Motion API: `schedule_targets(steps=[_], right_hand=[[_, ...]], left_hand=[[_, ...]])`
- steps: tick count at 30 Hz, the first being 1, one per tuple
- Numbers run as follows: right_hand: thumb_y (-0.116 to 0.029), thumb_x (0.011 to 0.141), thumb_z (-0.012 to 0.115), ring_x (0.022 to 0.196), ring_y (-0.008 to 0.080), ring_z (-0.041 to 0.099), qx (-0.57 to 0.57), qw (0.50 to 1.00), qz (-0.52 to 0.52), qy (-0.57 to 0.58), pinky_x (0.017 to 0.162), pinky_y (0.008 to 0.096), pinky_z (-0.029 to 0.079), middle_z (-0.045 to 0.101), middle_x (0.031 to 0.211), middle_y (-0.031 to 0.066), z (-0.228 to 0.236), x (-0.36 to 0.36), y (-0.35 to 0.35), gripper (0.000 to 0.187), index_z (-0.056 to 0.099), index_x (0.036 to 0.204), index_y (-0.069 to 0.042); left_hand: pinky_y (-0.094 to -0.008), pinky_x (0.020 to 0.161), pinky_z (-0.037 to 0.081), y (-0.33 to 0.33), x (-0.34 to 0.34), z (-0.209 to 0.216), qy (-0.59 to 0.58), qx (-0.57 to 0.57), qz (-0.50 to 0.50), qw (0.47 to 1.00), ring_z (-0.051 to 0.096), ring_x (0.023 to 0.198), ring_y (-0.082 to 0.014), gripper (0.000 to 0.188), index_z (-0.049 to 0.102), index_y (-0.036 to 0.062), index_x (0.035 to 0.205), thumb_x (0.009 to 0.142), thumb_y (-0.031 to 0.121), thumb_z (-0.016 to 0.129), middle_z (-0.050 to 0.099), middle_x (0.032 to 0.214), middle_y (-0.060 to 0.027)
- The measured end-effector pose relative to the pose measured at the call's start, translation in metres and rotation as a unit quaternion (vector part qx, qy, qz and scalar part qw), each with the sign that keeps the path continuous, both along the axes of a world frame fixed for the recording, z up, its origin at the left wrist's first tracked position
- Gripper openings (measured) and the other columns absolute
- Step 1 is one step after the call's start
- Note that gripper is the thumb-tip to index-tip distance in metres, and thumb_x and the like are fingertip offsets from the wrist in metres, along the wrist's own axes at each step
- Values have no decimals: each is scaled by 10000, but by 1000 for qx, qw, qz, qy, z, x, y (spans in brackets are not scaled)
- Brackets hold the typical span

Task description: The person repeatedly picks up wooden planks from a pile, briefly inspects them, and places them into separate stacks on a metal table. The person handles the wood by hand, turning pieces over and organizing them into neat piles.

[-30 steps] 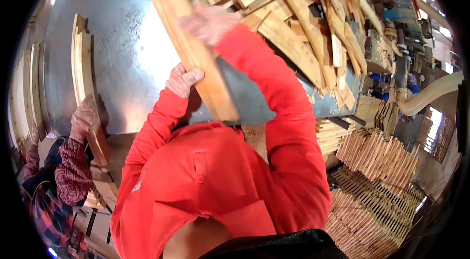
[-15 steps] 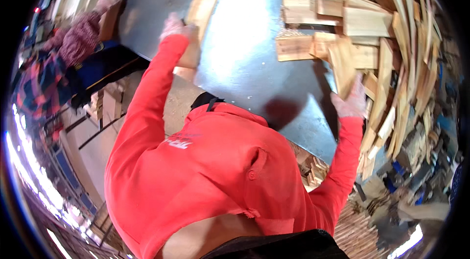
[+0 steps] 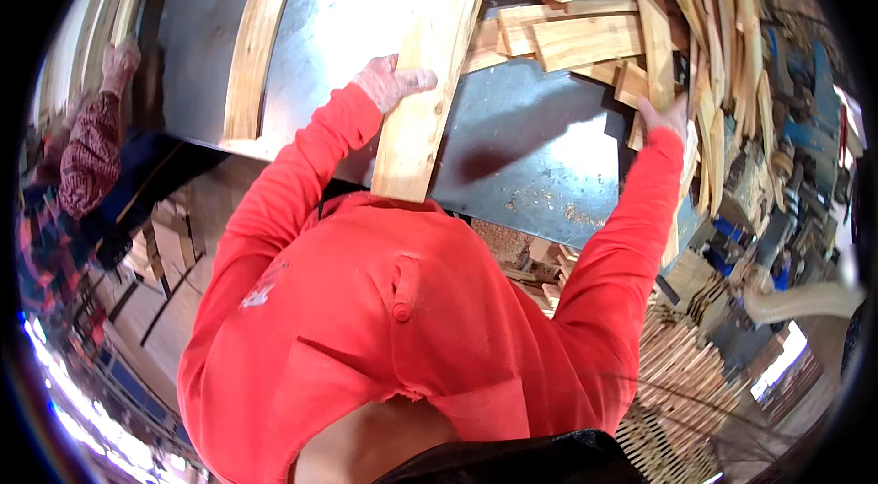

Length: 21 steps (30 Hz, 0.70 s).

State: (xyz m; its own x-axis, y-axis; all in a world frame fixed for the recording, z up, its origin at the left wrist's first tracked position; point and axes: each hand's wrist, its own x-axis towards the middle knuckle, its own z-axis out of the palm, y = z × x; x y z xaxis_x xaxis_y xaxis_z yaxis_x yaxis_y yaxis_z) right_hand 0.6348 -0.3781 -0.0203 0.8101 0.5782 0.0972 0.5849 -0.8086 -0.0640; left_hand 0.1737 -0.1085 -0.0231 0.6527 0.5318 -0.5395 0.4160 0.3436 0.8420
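Observation:
My left hand [image 3: 395, 83] is closed on the left edge of a long pale wooden board [image 3: 434, 63], its thumb lying across the top face. The board slants over the grey metal tabletop [image 3: 530, 145], its near end close to my chest. At the right, my right hand [image 3: 666, 118] is at the near end of a short wooden board [image 3: 656, 40], which lies between thumb and fingers; blur hides the exact contact. This board rests against a pile of offcuts [image 3: 594, 40]. Another long board [image 3: 265, 36] lies on the metal, left of my left hand.
A co-worker's hand [image 3: 119, 63] touches boards [image 3: 91, 36] at the far left. Long thin strips [image 3: 722, 72] are heaped at the right edge of the table. Stacked slats [image 3: 681, 374] and a pale hose [image 3: 805, 303] are at the lower right.
The view has swung right. My left hand has moved right with a long board, and two long boards now show apart. My right hand has carried the short board farther away, to the pile.

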Motion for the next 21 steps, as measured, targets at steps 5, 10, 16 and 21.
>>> schedule_targets(steps=[5,10,16,21], right_hand=[[-665,728,652,1283,404,448,-175,969,-110,134,1066,453,360,469,1393,232,7,-33,13,999,326,1467,-77],[-472,648,797,1162,437,503,-38,973,-37,225,1010,473,419,473,1303,273,14,-150,-27,1027,320,1462,-66],[-482,622,816,1176,426,479,-117,974,53,188,1016,489,403,471,1283,280,26,-271,13,1076,302,1474,-74],[-434,789,724,1166,416,511,164,927,316,116,1008,466,419,517,1295,247,17,-347,115,742,471,1322,16]], left_hand=[[-319,768,537,14,-9,-3,73,2,23,997,669,799,-175,457,645,6,1110,820,345,744,700,934,-102],[-333,730,557,14,-34,-27,-52,-119,144,981,677,794,-175,467,609,23,1132,834,361,732,688,945,-80],[-332,740,557,27,-58,-45,-95,-118,141,978,677,801,-173,468,606,21,1138,840,362,722,687,944,-80],[-345,775,556,37,-77,-12,-104,-144,171,969,676,822,-181,501,604,9,1161,821,352,733,688,966,-88]])
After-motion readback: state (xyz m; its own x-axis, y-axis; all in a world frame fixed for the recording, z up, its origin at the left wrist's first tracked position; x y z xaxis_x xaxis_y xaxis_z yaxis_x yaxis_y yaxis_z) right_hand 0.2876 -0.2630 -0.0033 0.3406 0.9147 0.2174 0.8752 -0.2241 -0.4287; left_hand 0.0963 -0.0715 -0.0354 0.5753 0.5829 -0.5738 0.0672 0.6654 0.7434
